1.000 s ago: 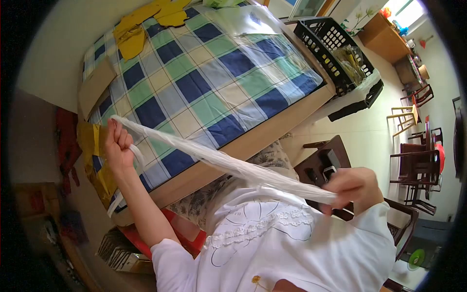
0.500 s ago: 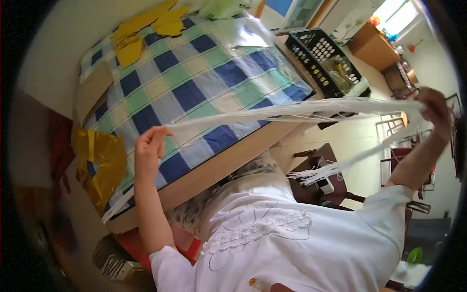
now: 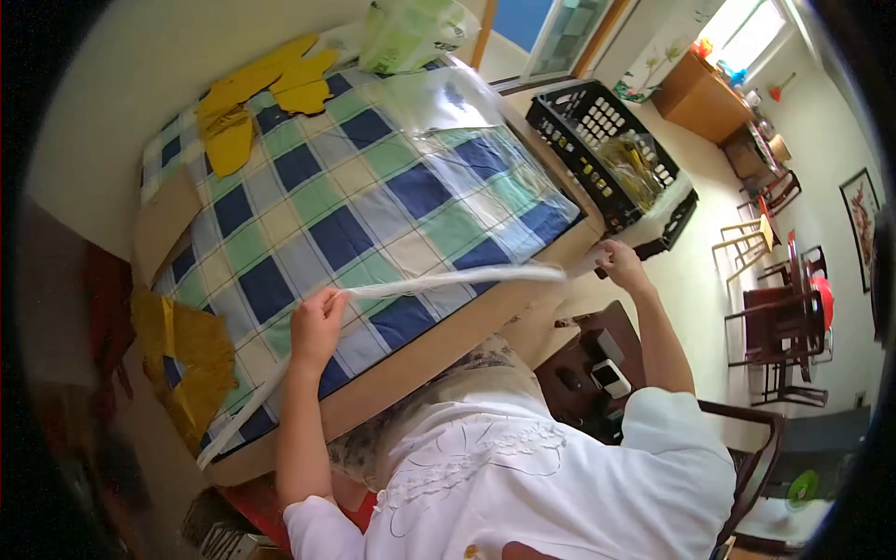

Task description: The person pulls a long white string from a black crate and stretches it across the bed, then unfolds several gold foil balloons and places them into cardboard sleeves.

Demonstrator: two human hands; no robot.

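A bundle of thin white strands [image 3: 457, 278] stretches between my hands over the near edge of a checkered bed [image 3: 415, 191]. My left hand [image 3: 317, 322] is closed on its left end, above the blue, green and white cloth. My right hand [image 3: 623, 264] is closed around the bundle's other end, beyond the bed's wooden edge; the strands beside it are blurred. A white strip [image 3: 245, 417] lies across the bed's left corner, below my left hand.
Yellow sheets [image 3: 229, 112] and cardboard [image 3: 168, 224] lie on the bed's far left. A green-white bag [image 3: 411, 35] stands at its back. A black crate [image 3: 607, 149] is beyond it. A dark stool [image 3: 583, 350] holding a white device [image 3: 611, 379] stands nearby.
My right hand has moved inward and closer to my left hand. The bundle is shorter between them, and its loose hanging end no longer shows. My left hand has shifted slightly right and down.
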